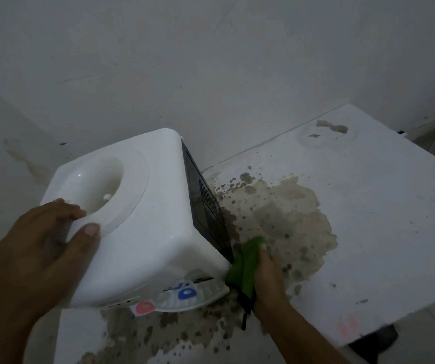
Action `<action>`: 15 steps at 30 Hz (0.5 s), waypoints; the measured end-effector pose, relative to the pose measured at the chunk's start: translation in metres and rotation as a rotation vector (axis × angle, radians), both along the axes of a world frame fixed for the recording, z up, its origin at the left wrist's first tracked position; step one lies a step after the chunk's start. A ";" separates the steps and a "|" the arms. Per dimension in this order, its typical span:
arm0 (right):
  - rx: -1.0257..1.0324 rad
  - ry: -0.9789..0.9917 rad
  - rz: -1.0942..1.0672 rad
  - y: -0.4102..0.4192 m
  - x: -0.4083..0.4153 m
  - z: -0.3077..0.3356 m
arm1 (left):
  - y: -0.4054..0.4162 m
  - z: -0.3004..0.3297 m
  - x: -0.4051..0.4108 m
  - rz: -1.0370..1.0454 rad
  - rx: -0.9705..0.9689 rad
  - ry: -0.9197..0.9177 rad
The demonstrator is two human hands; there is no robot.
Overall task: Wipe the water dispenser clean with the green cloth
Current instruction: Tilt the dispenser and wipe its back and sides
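White water dispenser (pixel 142 227) tilted at frame centre-left on stained desk (pixel 368 232), left hand (pixel 42 248) grip clasped over its top edge, right hand (pixel 269 279) grip pinching green cloth (pixel 245 266) against its dark side panel.

white tabletop (pixel 368 206) | brown mottled stain (pixel 287 219) at centre, spreading toward 6 o'clock | faint ring mark (pixel 328 135) with chipped patch at 2 o'clock | pale wall (pixel 184 61) at 12 o'clock | pink scribble (pixel 347 329) at 4 o'clock edge

Glossy white plastic water dispenser (pixel 142 232); soft green cloth (pixel 245 266); matt tabletop (pixel 382 219) (stained, peeling).
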State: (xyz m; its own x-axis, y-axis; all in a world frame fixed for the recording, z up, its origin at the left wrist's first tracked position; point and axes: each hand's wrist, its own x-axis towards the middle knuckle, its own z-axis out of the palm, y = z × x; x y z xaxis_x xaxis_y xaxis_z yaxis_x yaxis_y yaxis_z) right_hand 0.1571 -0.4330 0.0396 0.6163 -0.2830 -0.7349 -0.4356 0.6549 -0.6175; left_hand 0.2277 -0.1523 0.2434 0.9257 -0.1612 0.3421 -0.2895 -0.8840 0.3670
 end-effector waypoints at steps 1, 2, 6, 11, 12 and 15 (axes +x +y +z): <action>-0.028 -0.098 0.010 -0.003 -0.001 0.017 | -0.015 0.004 -0.002 0.039 -0.004 -0.018; -0.075 -0.242 0.050 -0.006 -0.002 0.036 | -0.032 0.007 -0.006 0.059 0.004 -0.040; -0.440 -0.783 0.332 -0.002 -0.009 0.099 | -0.105 0.017 -0.026 0.015 -0.005 -0.107; -0.437 -0.725 0.476 0.010 0.001 0.056 | -0.128 0.011 -0.030 0.048 0.053 -0.094; -0.374 -0.597 0.502 0.007 0.005 0.046 | -0.129 0.010 -0.031 0.058 0.052 -0.098; -0.278 -0.316 0.558 0.002 0.017 0.021 | -0.129 0.008 -0.035 0.148 0.060 -0.077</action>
